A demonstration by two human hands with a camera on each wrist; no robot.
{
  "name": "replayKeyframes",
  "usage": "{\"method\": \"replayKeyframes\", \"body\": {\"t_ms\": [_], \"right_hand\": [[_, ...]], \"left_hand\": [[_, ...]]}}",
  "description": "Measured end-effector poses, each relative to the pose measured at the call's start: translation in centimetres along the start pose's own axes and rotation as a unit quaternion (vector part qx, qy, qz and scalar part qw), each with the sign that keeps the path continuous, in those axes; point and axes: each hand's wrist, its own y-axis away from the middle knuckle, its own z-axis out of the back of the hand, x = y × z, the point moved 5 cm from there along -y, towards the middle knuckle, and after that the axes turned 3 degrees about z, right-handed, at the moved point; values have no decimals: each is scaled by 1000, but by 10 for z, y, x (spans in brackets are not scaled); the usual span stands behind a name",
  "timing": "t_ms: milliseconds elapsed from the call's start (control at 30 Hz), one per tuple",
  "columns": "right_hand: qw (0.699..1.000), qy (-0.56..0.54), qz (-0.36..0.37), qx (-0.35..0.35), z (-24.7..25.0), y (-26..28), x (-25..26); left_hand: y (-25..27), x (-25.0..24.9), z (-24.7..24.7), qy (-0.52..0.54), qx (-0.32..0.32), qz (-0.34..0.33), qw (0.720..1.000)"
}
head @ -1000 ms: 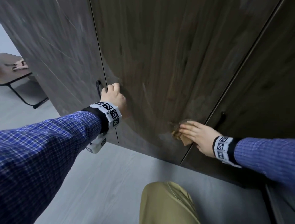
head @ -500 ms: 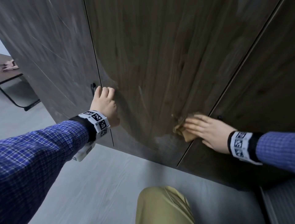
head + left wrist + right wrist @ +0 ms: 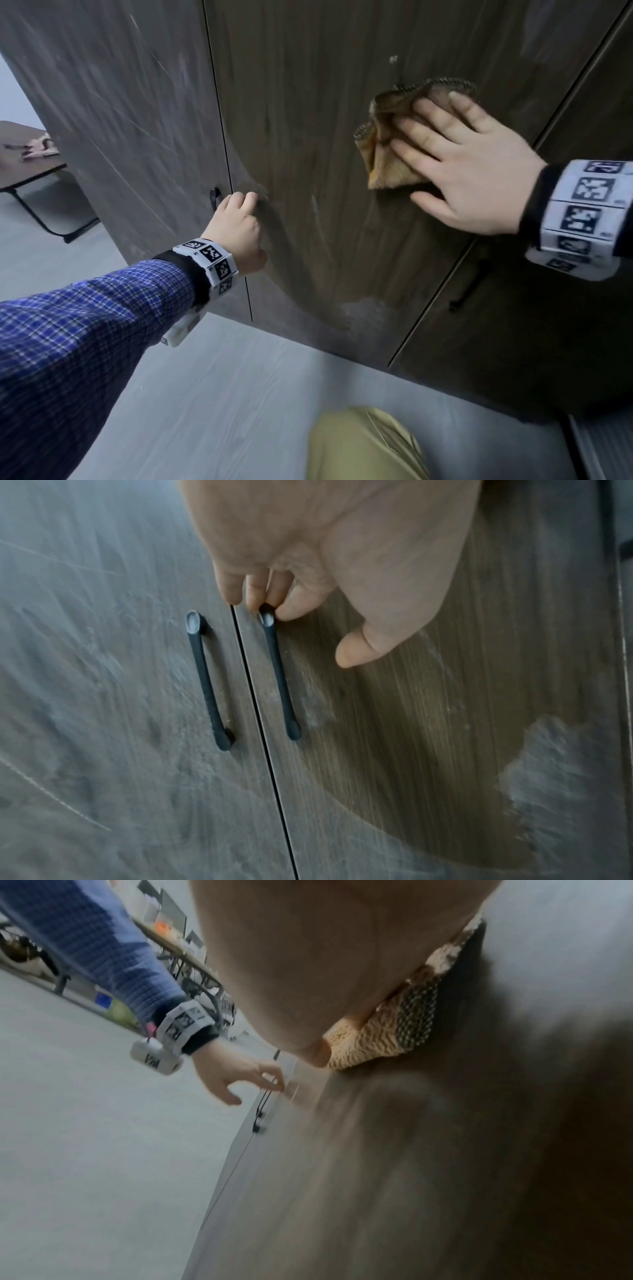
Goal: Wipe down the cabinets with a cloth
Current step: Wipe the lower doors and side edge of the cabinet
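My right hand lies flat with straight fingers and presses a crumpled tan cloth against the middle cabinet door, high on its right half. In the right wrist view the cloth shows under my palm. My left hand is at the door's left edge, fingers curled over the top end of its black bar handle, thumb free. A darker wiped area covers the door's middle, with dusty grey at its lower edge.
The left door looks dusty and streaked and has its own black handle. The right door carries a black handle. A dark table stands at far left on the grey floor. My knee is below.
My right hand has slid the cloth up the middle door, from low near its right edge to high up. My left hand has stayed at the handle.
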Motion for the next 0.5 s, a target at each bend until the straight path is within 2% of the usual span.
{"method": "replayKeyframes", "body": {"t_ms": [100, 267, 367, 500], "right_hand": [[1000, -26, 7, -8, -9, -42, 41], [991, -74, 105, 45, -77, -73, 162], [972, -18, 186, 142, -137, -49, 225], [912, 64, 308, 263, -206, 25, 262]], "left_hand": [[2, 1, -4, 8, 9, -8, 1000], [5, 5, -12, 37, -16, -19, 999], [9, 5, -18, 60, -47, -25, 997], [10, 0, -31, 25, -32, -32, 999]]}}
